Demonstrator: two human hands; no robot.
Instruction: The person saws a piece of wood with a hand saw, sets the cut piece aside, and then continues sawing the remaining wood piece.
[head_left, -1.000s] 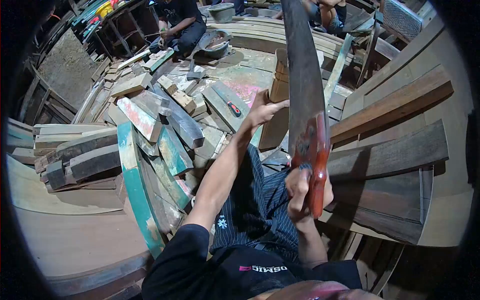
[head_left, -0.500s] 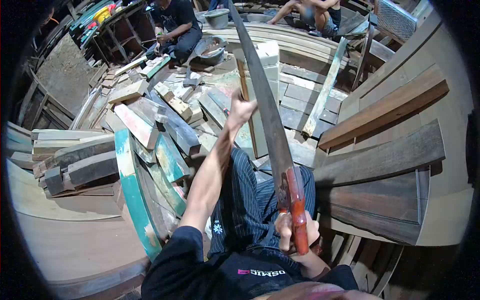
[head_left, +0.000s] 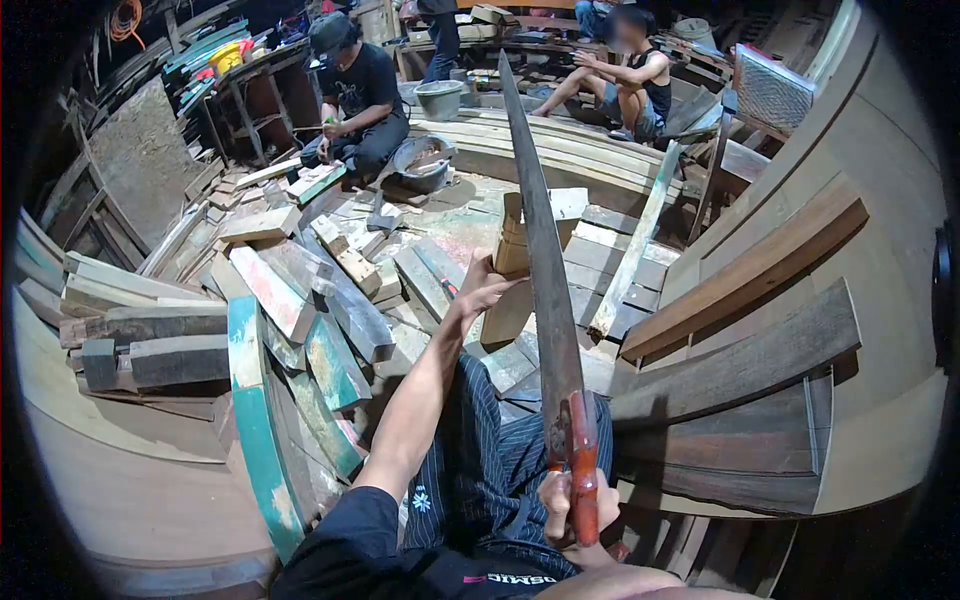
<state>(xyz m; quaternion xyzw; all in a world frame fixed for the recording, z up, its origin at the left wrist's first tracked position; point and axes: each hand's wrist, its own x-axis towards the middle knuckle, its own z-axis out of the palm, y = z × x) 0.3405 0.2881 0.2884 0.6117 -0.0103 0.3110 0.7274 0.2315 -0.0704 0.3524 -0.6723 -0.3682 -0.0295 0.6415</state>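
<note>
A long hand saw [head_left: 543, 240] points up and away from me, its dark blade tapering to a narrow tip. My right hand [head_left: 578, 508] is wrapped round its red-brown handle near my lap. My left hand [head_left: 482, 290] grips a wooden block [head_left: 512, 240] standing upright beyond my knees. The blade passes just right of my left hand and partly hides the block; whether blade and block touch cannot be made out.
Cut timber pieces [head_left: 275, 290] are heaped at the left. Dark planks [head_left: 740, 360] lean at the right beside a pale panel. One person [head_left: 360, 110] crouches by a basin [head_left: 422, 165]; another [head_left: 635, 85] sits at the back, and a third stands.
The view has tilted up, showing more of the people behind. The block now shows its brown side and leans differently in my left hand. The saw appears lower and more upright.
</note>
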